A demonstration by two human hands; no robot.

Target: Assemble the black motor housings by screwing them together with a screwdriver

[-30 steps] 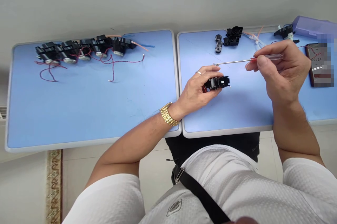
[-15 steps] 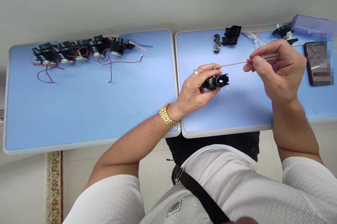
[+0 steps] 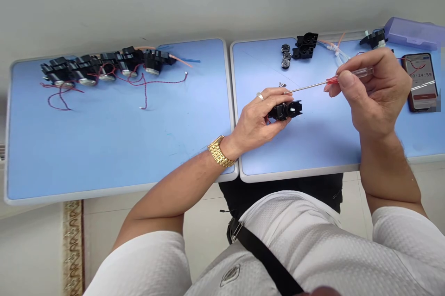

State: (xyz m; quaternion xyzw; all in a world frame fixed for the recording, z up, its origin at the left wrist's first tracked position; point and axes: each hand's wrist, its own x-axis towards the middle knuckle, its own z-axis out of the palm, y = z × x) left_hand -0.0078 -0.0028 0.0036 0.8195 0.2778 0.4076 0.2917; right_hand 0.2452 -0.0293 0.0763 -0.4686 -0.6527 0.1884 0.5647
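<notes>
Black plastic housing (image 3: 285, 110) is gripped by the left hand (image 3: 255, 117) near the middle of the right-hand worktop (image 3: 313, 152), fingers curled over it and its white-tipped end left exposed, probably to keep that end within reach. The right hand (image 3: 377, 87) pinches a red-and-clear screwdriver (image 3: 333, 81) between thumb and fingertips, a light hold that seems chosen for steering the thin shaft, whose tip sits just above the left fingers. Round metal parts (image 3: 286, 56) and another black housing (image 3: 305, 46) lie along the far edge, and a phone (image 3: 419, 82) showing a timer sits at the far right corner, apparently placed for easy reading.
</notes>
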